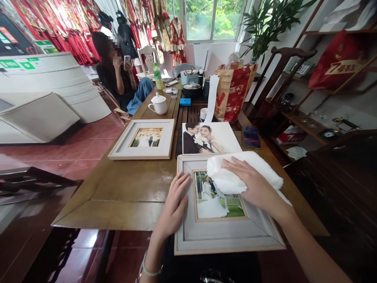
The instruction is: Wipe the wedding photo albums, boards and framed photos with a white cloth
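Observation:
A white picture frame (pixel 224 239) with a pale wood edge lies at the table's near edge, partly overhanging it. Inside it shows a wedding photo (pixel 213 200) of a couple on grass. My left hand (pixel 176 204) rests on the frame's left side, fingers stretched out. Over the upper right of the frame, my right hand (pixel 250 181) lies flat on a fluffy white cloth (pixel 220 173), pressing it against the frame and hiding part of the photo. Just behind lies an unframed photo print (pixel 226 137) of a couple.
A second white frame (pixel 123 139) lies at the left on the wooden table (pixel 123 196). Farther back stand a lidded white mug (pixel 159 104), a green-capped bottle (pixel 157 76) and a red-brown paper bag (pixel 235 92). A seated person (pixel 118 74) holds a phone at the left.

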A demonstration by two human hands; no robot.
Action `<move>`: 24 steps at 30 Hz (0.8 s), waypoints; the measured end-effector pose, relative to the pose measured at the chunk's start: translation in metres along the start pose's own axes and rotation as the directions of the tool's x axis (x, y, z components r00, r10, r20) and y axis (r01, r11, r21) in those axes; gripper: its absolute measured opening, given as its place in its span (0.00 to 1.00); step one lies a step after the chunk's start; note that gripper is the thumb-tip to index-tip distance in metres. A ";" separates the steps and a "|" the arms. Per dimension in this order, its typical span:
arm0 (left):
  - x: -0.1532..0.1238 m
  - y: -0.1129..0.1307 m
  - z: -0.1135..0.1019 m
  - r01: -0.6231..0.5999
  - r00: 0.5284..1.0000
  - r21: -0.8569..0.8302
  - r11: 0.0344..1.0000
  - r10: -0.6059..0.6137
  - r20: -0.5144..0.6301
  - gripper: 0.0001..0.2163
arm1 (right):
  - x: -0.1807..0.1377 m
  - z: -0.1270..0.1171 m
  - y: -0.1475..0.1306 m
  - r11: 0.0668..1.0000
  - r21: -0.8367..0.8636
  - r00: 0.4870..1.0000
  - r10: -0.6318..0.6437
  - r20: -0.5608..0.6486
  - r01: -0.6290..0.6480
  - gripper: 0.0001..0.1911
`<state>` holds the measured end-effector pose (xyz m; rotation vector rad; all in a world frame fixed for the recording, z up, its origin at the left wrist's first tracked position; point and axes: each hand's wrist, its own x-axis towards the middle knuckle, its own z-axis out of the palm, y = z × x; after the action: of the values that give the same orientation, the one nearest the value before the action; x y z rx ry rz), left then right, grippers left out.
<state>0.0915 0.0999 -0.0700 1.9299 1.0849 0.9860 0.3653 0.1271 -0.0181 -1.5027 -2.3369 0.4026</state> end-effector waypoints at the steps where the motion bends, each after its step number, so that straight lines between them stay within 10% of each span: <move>1: 0.000 0.000 0.000 0.000 1.000 -0.001 1.000 0.000 -0.001 0.22 | -0.002 0.000 0.000 1.000 0.015 1.000 -0.007 -0.023 0.008 0.35; 11: 0.000 0.000 -0.001 0.009 1.000 0.002 1.000 -0.009 0.012 0.22 | 0.006 0.009 0.010 0.996 0.080 0.987 0.056 -0.153 -0.044 0.37; 17: 0.000 0.001 -0.001 0.029 1.000 -0.027 0.999 -0.029 0.003 0.22 | 0.016 0.010 -0.004 0.992 -0.088 0.995 0.097 0.025 -0.094 0.44; 24: 0.000 0.001 0.001 0.020 1.000 -0.020 1.000 -0.020 -0.008 0.22 | -0.053 0.009 -0.025 0.998 0.047 0.940 0.031 0.341 -0.050 0.49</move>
<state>0.0922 0.0994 -0.0696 1.8974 1.0932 0.9908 0.3613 0.0682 -0.0221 -1.5608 -2.5287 0.7874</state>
